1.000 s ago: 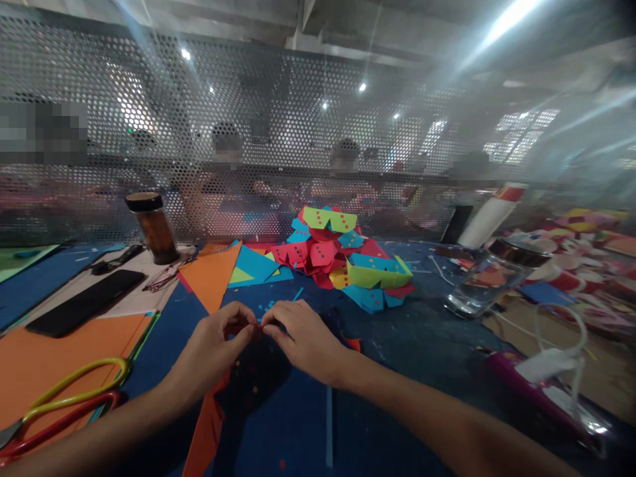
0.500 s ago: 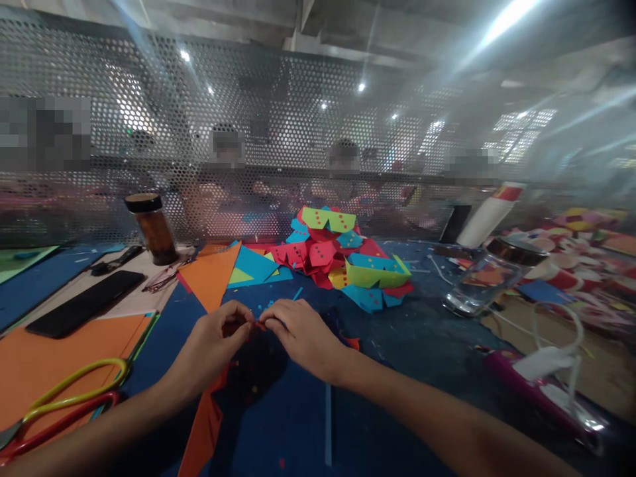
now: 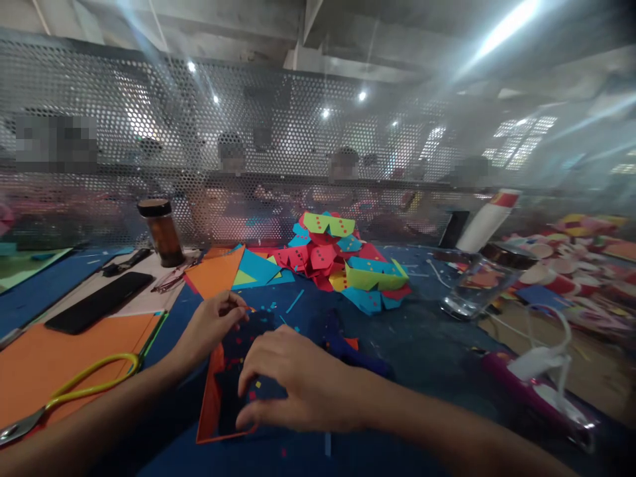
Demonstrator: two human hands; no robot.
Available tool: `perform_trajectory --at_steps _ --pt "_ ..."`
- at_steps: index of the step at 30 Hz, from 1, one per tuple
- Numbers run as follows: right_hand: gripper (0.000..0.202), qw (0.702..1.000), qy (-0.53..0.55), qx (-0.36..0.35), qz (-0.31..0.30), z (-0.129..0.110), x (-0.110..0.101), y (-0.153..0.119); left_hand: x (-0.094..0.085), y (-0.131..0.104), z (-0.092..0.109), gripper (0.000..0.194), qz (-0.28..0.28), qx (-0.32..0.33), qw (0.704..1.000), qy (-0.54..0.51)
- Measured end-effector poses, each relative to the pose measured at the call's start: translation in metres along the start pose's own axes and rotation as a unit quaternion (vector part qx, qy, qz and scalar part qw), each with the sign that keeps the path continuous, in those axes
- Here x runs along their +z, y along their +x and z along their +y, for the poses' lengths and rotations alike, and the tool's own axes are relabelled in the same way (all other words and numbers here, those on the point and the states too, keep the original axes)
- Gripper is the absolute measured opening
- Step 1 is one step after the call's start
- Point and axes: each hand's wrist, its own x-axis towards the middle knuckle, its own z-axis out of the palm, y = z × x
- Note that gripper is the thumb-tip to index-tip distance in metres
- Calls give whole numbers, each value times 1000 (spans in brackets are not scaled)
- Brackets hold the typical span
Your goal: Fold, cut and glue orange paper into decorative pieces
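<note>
Orange paper [image 3: 211,401], folded, slants toward the near edge of the blue bench [image 3: 422,351], left of its middle. Its upper end sits in the left hand [image 3: 212,326], whose bent fingers meet the thumb in a pinch, an orange sliver poking past the tips. Nearer the bench's front edge, the right hand [image 3: 298,381] arches palm down, thumb and fingers spread wide; whether that thumb touches the paper's lower corner, I can't tell.

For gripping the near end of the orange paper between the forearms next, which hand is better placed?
Probably the right hand: its fingers are parted and its thumb is near that end of the orange paper. The left hand is by the far end.
</note>
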Motion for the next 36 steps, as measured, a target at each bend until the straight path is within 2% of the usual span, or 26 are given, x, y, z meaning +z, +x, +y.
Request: perform_trajectory --at_steps 3,7,12,18,21,28,32,36 --pt "26 995 -69 -49 -47 -5 8 -3 -1 2 -2 17 8 -2 1000 3" --pt "22 986 -135 -54 -83 -5 16 -4 -3 3 -4 21 11 -2 1000 6" --pt "11 985 -158 -29 -60 1 12 -4 -8 5 -4 29 9 -20 1000 16" --pt "5 985 -152 68 -36 17 -17 -4 -13 6 1 31 13 -66 998 -7" --pt "4 985 -143 92 -32 29 -27 -5 -14 4 4 32 9 -92 995 -26" --pt "9 986 -117 111 -32 65 -26 -8 -16 4 3 48 1 -123 989 -76" --pt "26 986 -117 118 -30 73 -27 -12 -16 9 -4 49 10 -131 988 -85" --pt "51 990 -97 100 -31 58 -31 -12 -15 12 -9 44 24 -130 988 -83"
